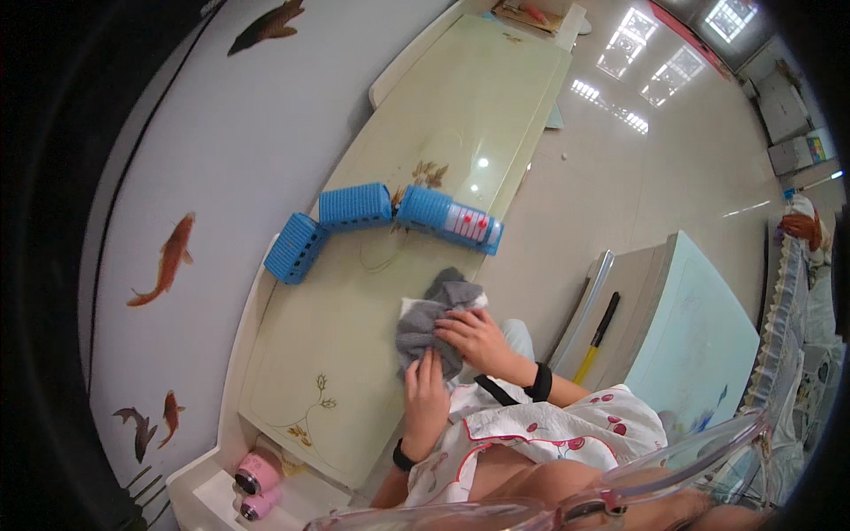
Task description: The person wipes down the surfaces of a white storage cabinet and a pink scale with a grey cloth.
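A bunched grey cloth [425,325] with white patches lies at the near edge of a cream, glossy tabletop [332,352]. My right hand [483,340] grips its right side with curled fingers. The fingertips of my left hand [427,401] hold the cloth's lower edge, and that thumb is hidden. Beyond the cloth, a blue toy train stretches across the table: a locomotive [451,219] with a white striped section and red dots, a middle car [355,206] and an end car [296,248].
Pink metal-capped bottles [259,472] lie in a white side compartment [219,494] at lower left. Fish decals [171,260] mark the pale panel on the left. A pale blue cabinet top [694,332] and a black-and-yellow handle [597,335] are at right, above the tiled floor [597,179].
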### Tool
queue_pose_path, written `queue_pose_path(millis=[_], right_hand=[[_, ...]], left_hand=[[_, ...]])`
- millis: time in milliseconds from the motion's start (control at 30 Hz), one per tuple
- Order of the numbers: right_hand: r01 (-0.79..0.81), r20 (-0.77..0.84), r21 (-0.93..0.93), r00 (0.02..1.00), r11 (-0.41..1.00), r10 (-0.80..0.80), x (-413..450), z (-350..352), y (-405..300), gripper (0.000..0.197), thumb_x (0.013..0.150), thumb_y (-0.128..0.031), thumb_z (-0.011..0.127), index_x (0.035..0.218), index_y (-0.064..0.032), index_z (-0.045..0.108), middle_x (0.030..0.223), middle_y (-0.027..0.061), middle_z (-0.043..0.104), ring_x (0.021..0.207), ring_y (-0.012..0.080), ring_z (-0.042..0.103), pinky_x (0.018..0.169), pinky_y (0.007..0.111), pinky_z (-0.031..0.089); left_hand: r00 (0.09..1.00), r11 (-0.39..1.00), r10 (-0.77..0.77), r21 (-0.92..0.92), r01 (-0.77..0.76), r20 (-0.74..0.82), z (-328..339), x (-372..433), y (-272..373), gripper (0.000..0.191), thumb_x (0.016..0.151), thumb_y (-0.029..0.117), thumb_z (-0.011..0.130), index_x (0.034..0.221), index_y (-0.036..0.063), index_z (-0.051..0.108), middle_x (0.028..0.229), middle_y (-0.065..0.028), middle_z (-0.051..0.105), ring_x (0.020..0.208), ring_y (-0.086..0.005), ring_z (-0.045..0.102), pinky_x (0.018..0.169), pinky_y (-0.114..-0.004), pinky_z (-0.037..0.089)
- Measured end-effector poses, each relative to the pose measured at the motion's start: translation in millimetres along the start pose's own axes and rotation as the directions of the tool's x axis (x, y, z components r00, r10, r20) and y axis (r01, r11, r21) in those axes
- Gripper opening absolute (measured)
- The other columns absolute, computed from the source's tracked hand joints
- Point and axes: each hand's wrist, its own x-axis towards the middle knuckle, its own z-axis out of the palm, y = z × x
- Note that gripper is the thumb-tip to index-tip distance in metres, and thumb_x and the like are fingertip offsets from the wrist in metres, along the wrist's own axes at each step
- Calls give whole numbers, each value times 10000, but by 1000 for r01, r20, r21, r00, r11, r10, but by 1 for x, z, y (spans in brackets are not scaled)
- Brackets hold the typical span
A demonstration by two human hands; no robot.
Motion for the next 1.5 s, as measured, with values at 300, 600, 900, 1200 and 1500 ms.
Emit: queue_pose_path(millis=[300, 600, 900, 1200, 1500], right_hand=[[-226, -207, -142, 959, 964, 195, 4, -164, 105, 501, 613, 21, 595, 1104, -74, 563, 1201, 74, 551, 1114, 274, 490, 883, 385, 384], [-16, -354, -335, 929, 942, -110, 110, -185, 198, 414, 718, -54, 573, 1131, -79, 564, 1232, 66, 532, 1172, 273, 461, 943, 414, 375], [95, 132, -215, 989, 972, -68, 161, -121, 286, 440, 842, -149, 497, 1282, -141, 480, 1390, 2, 398, 1308, 214, 331, 1026, 551, 254], [39, -19, -97, 999, 994, -41, 177, -122, 323, 481, 787, -102, 544, 1264, -101, 483, 1364, 13, 425, 1303, 259, 328, 1083, 515, 188], [41, -33, -178, 998, 983, -47, 308, -132, 400, 610, 781, -162, 577, 1349, -95, 367, 1437, 68, 296, 1340, 329, 220, 1069, 549, 179]], left_hand=[[954, 934, 300, -208, -290, 15, -16, 166, 121, 602, 711, -43, 532, 1295, -33, 385, 1285, -180, 449, 1076, -340, 464, 948, -383, 388], [911, 931, 332, 243, -273, -246, -30, 292, 126, 465, 765, 0, 514, 1227, -20, 464, 1228, -219, 480, 1093, -360, 480, 928, -398, 415], [914, 997, 24, 56, -51, 405, -3, 322, 57, 655, 820, 336, 588, 1292, -62, 369, 1256, -361, 393, 1142, -430, 440, 955, -428, 370], [924, 981, -196, 52, 189, 329, -75, 296, 93, 513, 842, 278, 573, 1221, -51, 467, 1216, -245, 503, 1139, -370, 463, 965, -408, 363], [985, 954, -169, -257, 156, -28, -73, 355, 156, 337, 863, 182, 550, 1147, -2, 546, 1103, -230, 571, 1012, -382, 538, 856, -418, 424]])
